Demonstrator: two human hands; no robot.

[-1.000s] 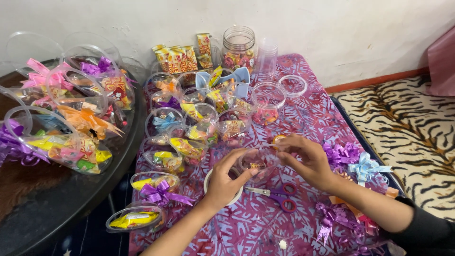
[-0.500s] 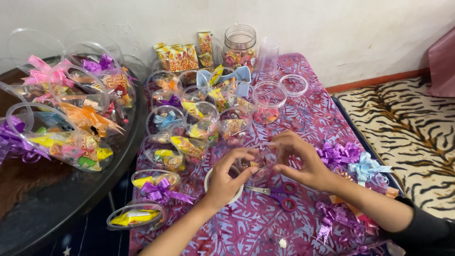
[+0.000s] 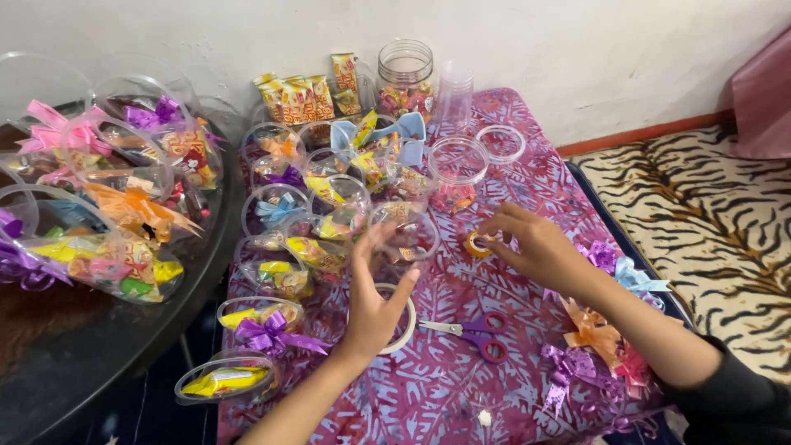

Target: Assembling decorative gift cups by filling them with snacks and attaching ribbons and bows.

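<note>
Reference landmark: the purple-handled scissors (image 3: 476,331), lying flat on the purple patterned cloth (image 3: 527,189). Just left of the scissors, the left hand (image 3: 375,301) is raised with fingers spread, gripping nothing, above a roll of clear tape (image 3: 400,323). Beyond the scissors, the right hand (image 3: 535,247) has its fingertips closed on a small yellow tape roll (image 3: 476,244). Farther beyond the scissors stands an open clear plastic jar (image 3: 458,171); past it, a lidless larger jar (image 3: 404,78) by the wall.

Bare cloth (image 3: 527,198) right of the packed tubs (image 3: 329,206); scissors (image 3: 474,332) perhaps obstruct nearer.
</note>
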